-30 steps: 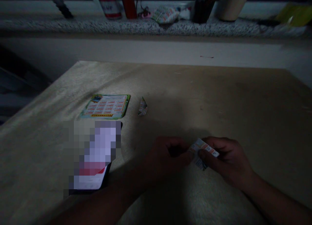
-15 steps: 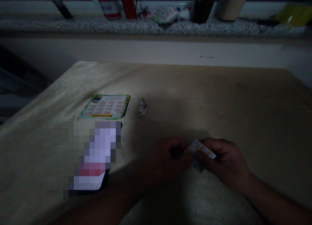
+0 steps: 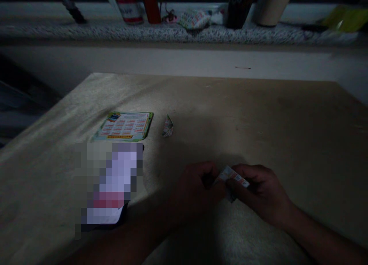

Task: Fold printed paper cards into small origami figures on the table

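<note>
Between my two hands is a small folded piece of printed paper (image 3: 238, 178), white with orange and green print. My left hand (image 3: 201, 184) pinches its left edge, with the fingers curled in shadow. My right hand (image 3: 261, 192) grips the other side, thumb lying across the top of the paper. Beyond the hands, a small folded paper shape (image 3: 168, 127) stands on the table. To its left lies a printed card or sheet stack (image 3: 125, 125) with a green border and rows of red and dark text.
A phone (image 3: 115, 184) with a lit, pixelated screen lies on the table (image 3: 301, 119) left of my hands. Behind the table, a speckled stone sill (image 3: 161, 33) holds a red and white can (image 3: 129, 8), a red bottle (image 3: 152, 8), a crumpled packet (image 3: 195, 20) and a dark cup (image 3: 240, 8).
My right hand and the folded paper have shifted slightly left, toward my left hand. The thumb now covers a different part of the paper. The things on the table stay put.
</note>
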The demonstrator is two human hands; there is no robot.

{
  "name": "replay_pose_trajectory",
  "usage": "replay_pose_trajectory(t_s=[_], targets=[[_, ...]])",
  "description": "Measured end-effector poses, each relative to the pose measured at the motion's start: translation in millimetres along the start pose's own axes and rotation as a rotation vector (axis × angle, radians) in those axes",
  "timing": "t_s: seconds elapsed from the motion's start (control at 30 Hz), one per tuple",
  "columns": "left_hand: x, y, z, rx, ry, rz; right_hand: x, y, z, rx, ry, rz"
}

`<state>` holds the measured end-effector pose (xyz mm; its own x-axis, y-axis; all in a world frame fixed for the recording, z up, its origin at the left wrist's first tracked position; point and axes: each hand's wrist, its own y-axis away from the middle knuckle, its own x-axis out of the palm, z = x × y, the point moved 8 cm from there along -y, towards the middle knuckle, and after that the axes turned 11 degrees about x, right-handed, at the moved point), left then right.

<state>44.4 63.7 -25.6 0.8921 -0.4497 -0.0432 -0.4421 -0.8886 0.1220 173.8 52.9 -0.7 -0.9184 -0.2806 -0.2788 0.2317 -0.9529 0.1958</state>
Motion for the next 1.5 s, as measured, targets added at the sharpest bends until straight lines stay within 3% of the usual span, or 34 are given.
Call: replay_pose_trajectory(t_s=[0.2,0.4,0.57,0.8,0.97,1.5], targets=[[-1.6,1.1,2.7,0.012,0.001,-0.009,-0.9,-0.2,-2.2,-0.009,-0.075,-0.002],[5.6,-1.9,-2.4,0.064,-0.154,0.099,-2.5,-1.5,-1.8,-0.003,0.03,-0.057],[3.8,-2.5,-9.0,0.095,-0.238,0.045,-1.8,-2.4,-4.1,0.027,0.053,-0.086],[-1.3,-4.5,-5.0,0.061,-0.141,0.043,0.4,-1.5,-15.8,0.125,-0.08,0.012],[-0.1,-4.8,-4.0,0.059,-0.01,0.083,-4.2,-0.2,-16.5,0.129,-0.107,-0.013],[3.7,-4.6,-12.6,0.097,-0.122,0.1,0.2,0.8,-5.1,0.063,0.049,-0.031]])
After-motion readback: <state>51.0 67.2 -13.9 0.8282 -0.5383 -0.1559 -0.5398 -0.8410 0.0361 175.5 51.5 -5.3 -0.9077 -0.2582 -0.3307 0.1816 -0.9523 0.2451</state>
